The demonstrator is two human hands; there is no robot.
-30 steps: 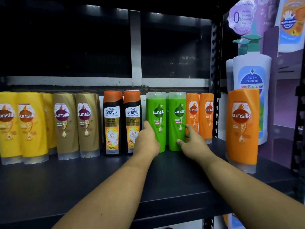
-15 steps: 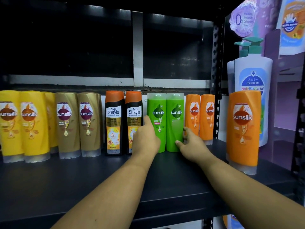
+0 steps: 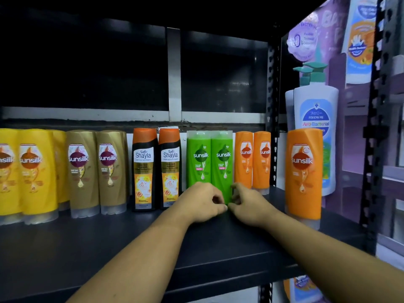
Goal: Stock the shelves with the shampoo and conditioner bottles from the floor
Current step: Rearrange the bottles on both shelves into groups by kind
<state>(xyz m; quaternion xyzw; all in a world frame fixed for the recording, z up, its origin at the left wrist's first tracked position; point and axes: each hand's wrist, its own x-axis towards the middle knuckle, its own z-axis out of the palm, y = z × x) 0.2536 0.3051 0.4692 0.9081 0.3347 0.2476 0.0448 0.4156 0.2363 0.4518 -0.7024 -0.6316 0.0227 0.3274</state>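
Noted left hand point(image 3: 202, 202) and right hand point(image 3: 248, 204), fingers curled, grip indeterminable, at base of right-hand green plastic Sunsilk bottle point(image 3: 223, 165); judged squaring it into row.

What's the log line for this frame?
step: green bottles on shelf, upright | left hand: curled at their base | right hand: same | grip: unclear
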